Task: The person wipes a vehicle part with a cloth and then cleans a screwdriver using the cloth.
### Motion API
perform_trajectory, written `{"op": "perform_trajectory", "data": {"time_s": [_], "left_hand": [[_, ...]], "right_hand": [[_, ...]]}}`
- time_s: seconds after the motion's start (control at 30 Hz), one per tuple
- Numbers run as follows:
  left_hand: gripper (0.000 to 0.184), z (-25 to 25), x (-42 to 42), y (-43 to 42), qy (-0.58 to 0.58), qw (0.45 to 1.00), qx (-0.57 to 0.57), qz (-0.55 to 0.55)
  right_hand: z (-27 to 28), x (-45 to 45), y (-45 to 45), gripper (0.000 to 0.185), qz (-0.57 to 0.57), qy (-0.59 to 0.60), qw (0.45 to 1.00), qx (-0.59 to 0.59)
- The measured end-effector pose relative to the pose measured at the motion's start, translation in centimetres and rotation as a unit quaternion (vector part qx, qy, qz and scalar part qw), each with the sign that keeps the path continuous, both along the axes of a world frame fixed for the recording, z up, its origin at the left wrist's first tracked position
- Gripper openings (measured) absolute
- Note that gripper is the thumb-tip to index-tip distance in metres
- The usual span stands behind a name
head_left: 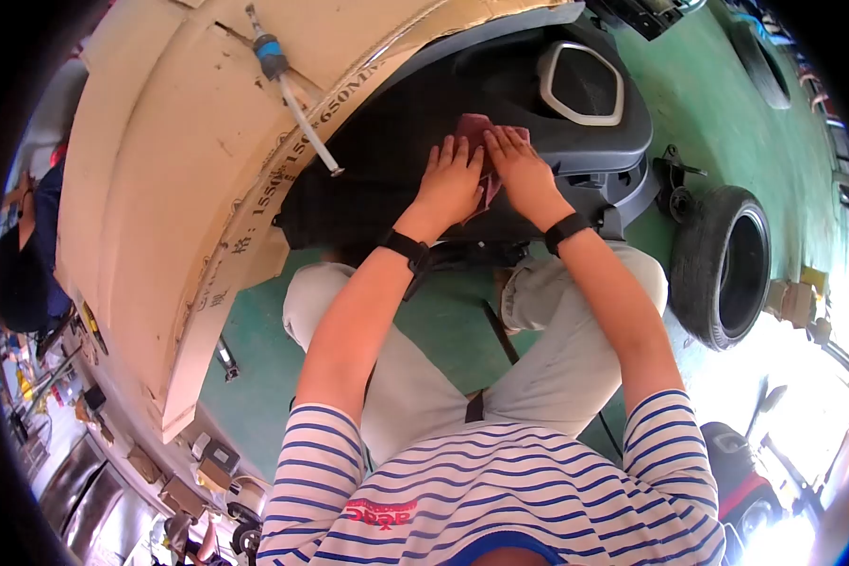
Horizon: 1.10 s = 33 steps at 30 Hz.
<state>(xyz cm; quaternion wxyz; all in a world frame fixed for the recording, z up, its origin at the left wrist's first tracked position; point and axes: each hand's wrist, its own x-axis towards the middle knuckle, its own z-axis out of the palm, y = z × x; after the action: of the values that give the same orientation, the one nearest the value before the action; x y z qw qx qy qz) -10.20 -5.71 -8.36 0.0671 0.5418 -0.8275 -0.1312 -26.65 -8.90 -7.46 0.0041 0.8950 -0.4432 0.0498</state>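
A dark red cloth lies on a large black panel in front of me. My left hand rests on the cloth's left side, palm down with its fingers stretched out. Beside it, my right hand lies flat over the cloth's right side, fingers extended. The hands are close together, and part of the cloth shows between them. A light-rimmed speaker grille is set in the panel, up and to the right of my hands.
Cardboard at the left carries a blue-and-white tool. A tire stands on the green floor at right, near a black metal bracket. Another tire is farther back. Part of a person shows at far left.
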Motion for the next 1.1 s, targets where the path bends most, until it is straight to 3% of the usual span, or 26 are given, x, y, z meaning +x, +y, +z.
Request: {"op": "perform_trajectory", "data": {"time_s": [0.1, 0.23, 0.3, 0.43, 0.57, 0.77, 0.83, 0.87, 0.9, 0.97, 1.0, 1.1], "left_hand": [[0.059, -0.3, -1.2, -0.8, 0.050, 0.997, -0.029, -0.047], [0.051, -0.1, -0.4, -1.1, 0.034, 0.997, 0.017, -0.064], [0.050, 0.9, 0.8, -1.0, 0.038, 0.995, 0.045, -0.078], [0.045, 1.2, 3.2, 0.1, 0.037, 0.991, 0.092, -0.092], [0.046, 2.0, 5.2, 1.1, 0.064, 0.987, 0.101, -0.111], [0.052, 4.4, 5.5, 2.8, -0.037, 0.987, 0.132, -0.080], [0.055, 4.1, 5.6, 2.7, -0.015, 0.989, 0.145, -0.001], [0.056, 6.2, 5.3, 2.4, 0.102, 0.976, 0.187, 0.047], [0.056, 6.1, 5.3, 2.4, 0.108, 0.978, 0.173, 0.048], [0.060, 5.7, 6.1, 1.7, 0.285, 0.936, 0.171, 0.114], [0.063, 7.3, 6.2, 1.6, 0.222, 0.950, 0.146, 0.166], [0.060, 9.7, 6.9, 1.5, 0.291, 0.929, 0.135, 0.186]], "right_hand": [[0.3, -1.8, -0.7, 0.051, -0.040, 0.045, 0.998, 0.022], [-1.4, -0.9, -0.5, 0.051, -0.049, 0.052, 0.996, 0.047], [-3.5, 0.9, 0.2, 0.050, -0.086, 0.161, 0.978, -0.098], [-3.8, 3.6, 0.5, 0.052, -0.140, 0.230, 0.961, -0.068], [-3.7, 4.2, 0.7, 0.050, -0.104, 0.217, 0.968, -0.077], [-1.6, 3.6, 0.3, 0.045, -0.025, 0.049, 0.992, -0.110], [3.7, 4.3, 0.3, 0.047, 0.107, -0.102, 0.978, 0.147], [3.8, 5.2, 1.0, 0.050, 0.071, -0.098, 0.980, 0.158], [3.5, 6.0, 1.7, 0.053, 0.037, -0.095, 0.981, 0.165], [3.4, 6.4, 2.1, 0.056, 0.060, -0.254, 0.956, 0.137], [4.2, 6.5, 1.8, 0.055, 0.066, -0.269, 0.946, 0.168], [6.1, 7.1, 1.1, 0.062, 0.094, -0.386, 0.908, 0.135]]}}
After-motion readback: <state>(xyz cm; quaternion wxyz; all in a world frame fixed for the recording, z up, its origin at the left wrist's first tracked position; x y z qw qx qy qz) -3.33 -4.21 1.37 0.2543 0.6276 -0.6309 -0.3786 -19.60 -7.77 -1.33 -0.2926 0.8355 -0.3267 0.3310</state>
